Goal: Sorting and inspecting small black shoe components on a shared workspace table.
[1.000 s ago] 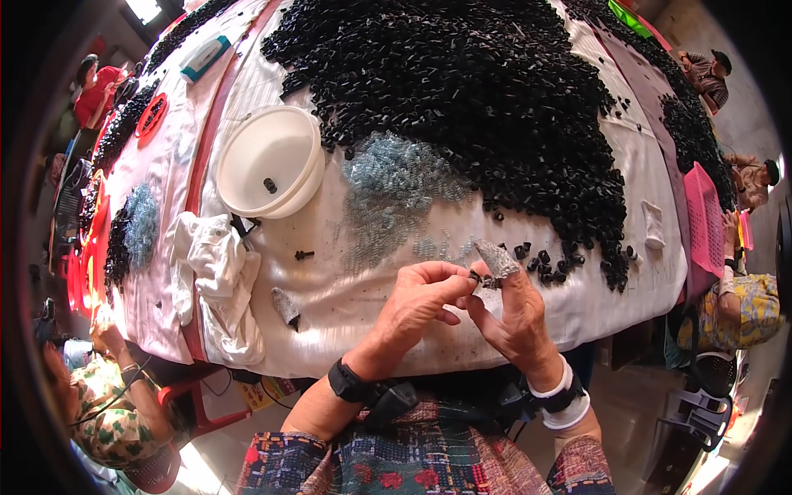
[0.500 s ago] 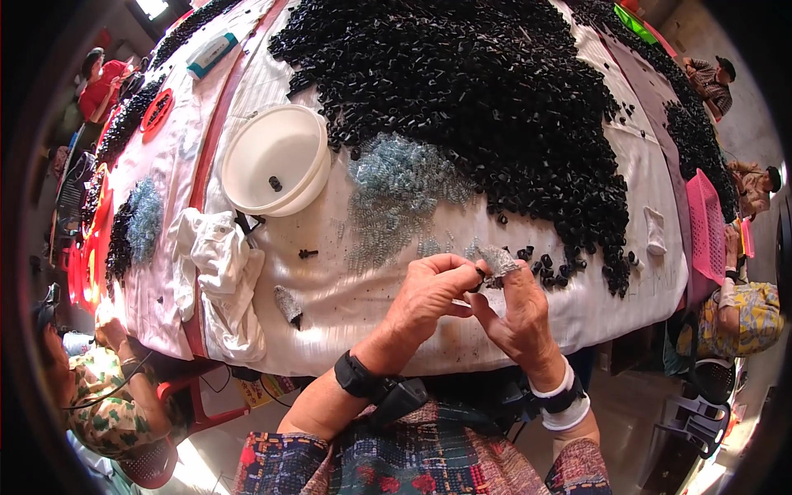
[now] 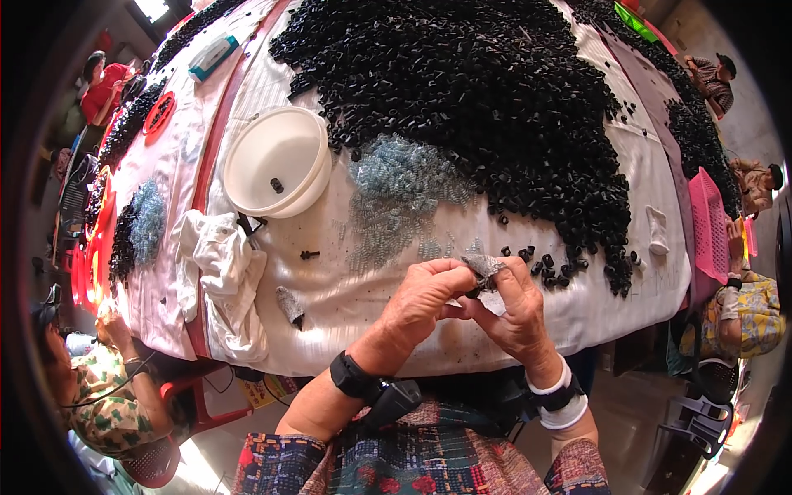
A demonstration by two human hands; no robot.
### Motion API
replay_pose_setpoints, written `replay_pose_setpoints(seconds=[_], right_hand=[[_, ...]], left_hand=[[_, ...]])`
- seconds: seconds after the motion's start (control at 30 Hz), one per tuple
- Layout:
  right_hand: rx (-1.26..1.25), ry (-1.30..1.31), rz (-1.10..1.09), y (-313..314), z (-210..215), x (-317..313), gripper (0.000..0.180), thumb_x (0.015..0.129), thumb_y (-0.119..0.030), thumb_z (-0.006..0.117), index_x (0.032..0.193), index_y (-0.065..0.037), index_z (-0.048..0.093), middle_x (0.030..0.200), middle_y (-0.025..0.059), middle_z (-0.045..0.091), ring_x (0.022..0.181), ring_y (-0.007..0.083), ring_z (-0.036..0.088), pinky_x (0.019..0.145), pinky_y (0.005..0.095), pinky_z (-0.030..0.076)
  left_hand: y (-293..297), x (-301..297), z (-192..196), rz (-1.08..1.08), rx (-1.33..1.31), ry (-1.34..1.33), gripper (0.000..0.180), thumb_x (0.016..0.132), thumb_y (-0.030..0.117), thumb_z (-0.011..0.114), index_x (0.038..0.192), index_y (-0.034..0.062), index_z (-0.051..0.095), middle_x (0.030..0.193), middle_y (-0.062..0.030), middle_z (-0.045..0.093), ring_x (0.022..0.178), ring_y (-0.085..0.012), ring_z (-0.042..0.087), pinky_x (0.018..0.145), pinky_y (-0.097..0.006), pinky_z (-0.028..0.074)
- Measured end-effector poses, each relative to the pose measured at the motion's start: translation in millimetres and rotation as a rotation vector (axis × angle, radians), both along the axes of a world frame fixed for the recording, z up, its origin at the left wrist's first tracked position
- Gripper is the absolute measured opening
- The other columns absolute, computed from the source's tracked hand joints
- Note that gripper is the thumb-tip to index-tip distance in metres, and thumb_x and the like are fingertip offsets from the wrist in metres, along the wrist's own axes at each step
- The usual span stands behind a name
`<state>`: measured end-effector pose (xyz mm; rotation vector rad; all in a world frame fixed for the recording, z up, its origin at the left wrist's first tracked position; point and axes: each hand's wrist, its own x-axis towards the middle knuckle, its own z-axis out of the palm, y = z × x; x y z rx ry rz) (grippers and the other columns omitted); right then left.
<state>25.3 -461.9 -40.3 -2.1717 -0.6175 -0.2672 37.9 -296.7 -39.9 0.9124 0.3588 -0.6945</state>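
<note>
My left hand (image 3: 422, 301) pinches a small black part (image 3: 473, 291), mostly hidden beneath the grey fingertip cover (image 3: 485, 265), above the table (image 3: 351, 307); my right hand's (image 3: 516, 309) grip I cannot tell. Opposed fingertips should steady it.

The bowl (image 3: 272, 148) is milky white, the piece (image 3: 276, 186) inside it black. Right of the bowl, the big heap (image 3: 462, 91) is solid black and the springs (image 3: 404, 169) a pale blue-grey. Under the bowl, the tablecloth (image 3: 355, 318) is white with faint stripes; left of the bowl come a dark red band (image 3: 201, 190) and pale pink cloth (image 3: 177, 169). Below the bowl, the crumpled fabric (image 3: 219, 268) is white, one scrap (image 3: 289, 304) speckled grey. Below and right of the bowl, the held scrap (image 3: 483, 265) is speckled grey too; farther down, the shirt (image 3: 421, 462) is a dark multicoloured patchwork with red blotches. Far right of the bowl, the basket (image 3: 708, 227) is bright pink.
</note>
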Motion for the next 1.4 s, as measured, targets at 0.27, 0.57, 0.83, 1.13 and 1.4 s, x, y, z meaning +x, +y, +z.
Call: replay_pose_setpoints(seconds=[0.27,0.57,0.83,1.13,1.4], right_hand=[[-0.014,-0.096,0.02,2.6,5.6,1.0,0.038,0.065,-0.002,0.074,0.1,0.001,0.06,0.094,0.0129,0.059,0.083,0.0288,0.057,0.071,0.0362,0.048],[0.102,-0.008,-0.053,7.2,-1.6,-3.6,0.039,0.067,0.003,0.071,0.104,0.002,0.058,0.097,0.0147,0.056,0.081,0.0304,0.057,0.07,0.0364,0.049],[0.105,0.004,-0.087,4.9,-4.2,-3.3,0.048,0.064,0.001,0.073,0.109,0.002,0.056,0.099,0.016,0.055,0.087,0.0318,0.055,0.074,0.0374,0.048],[0.075,-0.071,-0.033,2.5,-2.4,-1.2,0.044,0.063,-0.002,0.076,0.103,0.002,0.058,0.09,0.0141,0.057,0.079,0.031,0.055,0.068,0.0379,0.047],[0.028,-0.119,-0.018,2.1,0.2,0.4,0.039,0.063,-0.002,0.075,0.099,0.002,0.059,0.085,0.0128,0.057,0.074,0.0294,0.055,0.063,0.0368,0.047]], left_hand=[[0.0,-4.3,2.7,-0.049,0.053,-0.004,0.007,0.084,0.011,0.061,0.088,0.0058,0.063,0.084,-0.0002,0.059,0.073,-0.0102,0.059,0.065,-0.027,0.054],[-2.2,-7.4,-3.8,0.033,-0.058,-0.014,0.011,0.084,0.013,0.064,0.092,0.0053,0.064,0.086,-0.0014,0.062,0.076,-0.0113,0.06,0.068,-0.03,0.053],[-4.5,-4.6,-3.7,0.049,-0.109,-0.02,0.012,0.084,0.009,0.063,0.094,0.0037,0.062,0.088,-0.0035,0.062,0.077,-0.013,0.06,0.069,-0.032,0.053],[-1.4,-7.8,-2.0,0.053,-0.076,-0.021,0.011,0.084,0.008,0.063,0.094,0.0037,0.061,0.087,-0.0027,0.061,0.076,-0.0119,0.06,0.067,-0.029,0.053],[0.3,-8.7,-4.0,0.024,-0.062,-0.051,0.01,0.085,0.009,0.063,0.093,0.0041,0.061,0.087,-0.0026,0.061,0.077,-0.0115,0.061,0.069,-0.028,0.053]])
